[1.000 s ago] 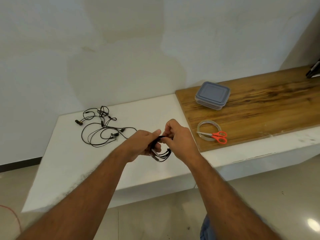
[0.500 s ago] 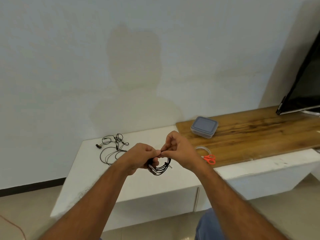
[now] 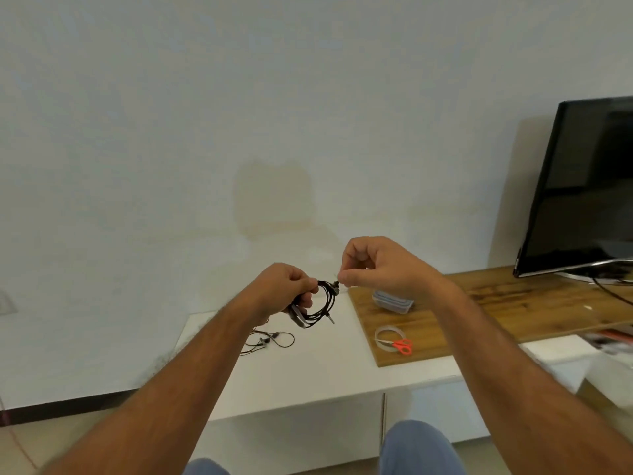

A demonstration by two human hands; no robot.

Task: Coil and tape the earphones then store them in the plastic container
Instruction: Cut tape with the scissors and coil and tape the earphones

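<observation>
My left hand [image 3: 286,289] grips a coil of black earphones [image 3: 320,305] held up in the air above the white cabinet [image 3: 308,375]. My right hand [image 3: 371,265] pinches the top right of the coil between thumb and forefinger; whether a strip of tape is there I cannot tell. A second, loose pair of earphones [image 3: 270,341] lies on the cabinet under my left forearm, partly hidden. The closed plastic container [image 3: 394,301] stands on the wooden board [image 3: 496,310], half hidden behind my right wrist. A clear tape roll [image 3: 385,335] lies near the board's front.
Orange-handled scissors [image 3: 400,345] rest across the tape roll. A black TV screen [image 3: 589,186] stands on the board at the right, with a cable trailing from it. My knees [image 3: 418,447] show at the bottom, close to the cabinet front.
Both hands have risen with the coil, and the right hand has shifted to its top right. The camera has tilted up, bringing the TV into view.
</observation>
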